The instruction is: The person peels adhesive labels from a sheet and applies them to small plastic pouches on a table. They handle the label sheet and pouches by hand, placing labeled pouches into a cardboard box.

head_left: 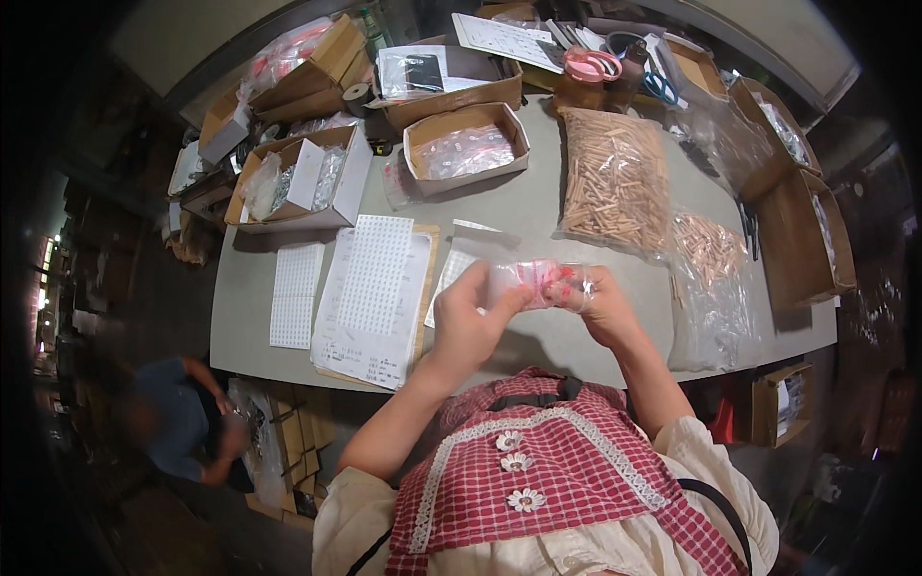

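Above the table's front part, I hold a small clear plastic bag [530,279] with pink-red markings between both hands. My left hand [473,312] is closed on the bag's left end, its thumb lying along the lower edge. On the other end, the fingers of my right hand [603,305] pinch the plastic, some of them showing through it. What the bag contains, if anything, I cannot make out. Beneath my hands lies a white sheet [459,252]. Just past my right hand sits a large clear bag of wooden dowels [615,178].
A smaller bag of dowels [711,252] lies at the right. Left are label sheets [380,274] on papers and a box of metal parts [336,206]. A shallow carton [468,182] of small bags stands behind. Scissors [593,65] lie at the back. Another person [182,413] is at lower left.
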`<state>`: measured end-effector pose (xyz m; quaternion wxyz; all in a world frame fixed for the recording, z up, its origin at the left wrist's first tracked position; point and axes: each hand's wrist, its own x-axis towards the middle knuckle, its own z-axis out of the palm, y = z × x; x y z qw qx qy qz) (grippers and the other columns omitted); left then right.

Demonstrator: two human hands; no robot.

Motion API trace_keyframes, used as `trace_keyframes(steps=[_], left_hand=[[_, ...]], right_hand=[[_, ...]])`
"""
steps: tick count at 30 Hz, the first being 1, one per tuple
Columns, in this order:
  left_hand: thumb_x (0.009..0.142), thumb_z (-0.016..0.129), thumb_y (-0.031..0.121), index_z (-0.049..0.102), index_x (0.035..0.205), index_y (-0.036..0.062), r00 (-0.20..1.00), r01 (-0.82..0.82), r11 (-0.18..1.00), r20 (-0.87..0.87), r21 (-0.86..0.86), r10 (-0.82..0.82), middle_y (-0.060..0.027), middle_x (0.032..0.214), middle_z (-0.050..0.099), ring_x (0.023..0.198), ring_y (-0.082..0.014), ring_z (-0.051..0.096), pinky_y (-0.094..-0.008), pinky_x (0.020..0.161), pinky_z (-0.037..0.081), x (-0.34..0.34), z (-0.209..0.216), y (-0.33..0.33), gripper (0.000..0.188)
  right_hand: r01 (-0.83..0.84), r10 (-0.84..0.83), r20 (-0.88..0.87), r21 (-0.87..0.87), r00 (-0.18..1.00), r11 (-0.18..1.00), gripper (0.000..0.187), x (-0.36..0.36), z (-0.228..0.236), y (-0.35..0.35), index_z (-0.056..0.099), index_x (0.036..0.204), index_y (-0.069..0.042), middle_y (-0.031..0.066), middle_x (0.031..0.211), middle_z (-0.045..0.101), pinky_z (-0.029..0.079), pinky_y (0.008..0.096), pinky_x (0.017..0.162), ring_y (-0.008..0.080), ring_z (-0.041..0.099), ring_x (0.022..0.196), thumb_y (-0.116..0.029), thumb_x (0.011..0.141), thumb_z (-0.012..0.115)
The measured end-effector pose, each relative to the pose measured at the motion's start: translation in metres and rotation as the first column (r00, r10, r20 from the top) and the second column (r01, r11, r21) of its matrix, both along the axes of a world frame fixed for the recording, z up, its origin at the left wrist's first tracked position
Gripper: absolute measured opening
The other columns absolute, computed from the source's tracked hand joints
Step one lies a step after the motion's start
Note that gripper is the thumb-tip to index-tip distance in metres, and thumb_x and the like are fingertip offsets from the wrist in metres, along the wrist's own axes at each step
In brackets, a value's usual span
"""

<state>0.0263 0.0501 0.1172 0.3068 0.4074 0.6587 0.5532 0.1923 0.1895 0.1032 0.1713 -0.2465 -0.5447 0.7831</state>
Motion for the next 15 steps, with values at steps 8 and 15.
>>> trace_keyframes(steps=[8,15], left_hand=[[0.092,0.077,0.008,0.066,0.1,-0.0008,0.984,0.018,0.995,0.173,0.1,-0.035,-0.0035,0.087,0.07,0.075,-0.007,0.064,-0.022,0.065,0.051,0.006,0.005,-0.001,0.016],[0.095,0.073,0.007,0.064,0.1,-0.0004,0.943,0.008,0.996,0.331,0.094,-0.039,-0.0053,0.087,0.072,0.076,-0.0084,0.068,-0.0221,0.061,0.053,0.012,0.01,-0.002,0.013]], right_hand=[[-0.034,-0.022,-0.175,-0.309,0.984,0.951,0.042,0.0,-0.005,-0.002,0.067,0.122,0.007,0.0118,0.115,0.071,0.052,0.0339,0.096,0.0191,0.068,0.103,-0.009,0.085,0.078],[-0.087,0.071,-0.185,-0.078,0.98,0.993,0.044,0.004,-0.006,0.004,0.07,0.121,0.004,0.009,0.123,0.069,0.05,0.0351,0.098,0.0193,0.066,0.108,-0.015,0.083,0.082]])
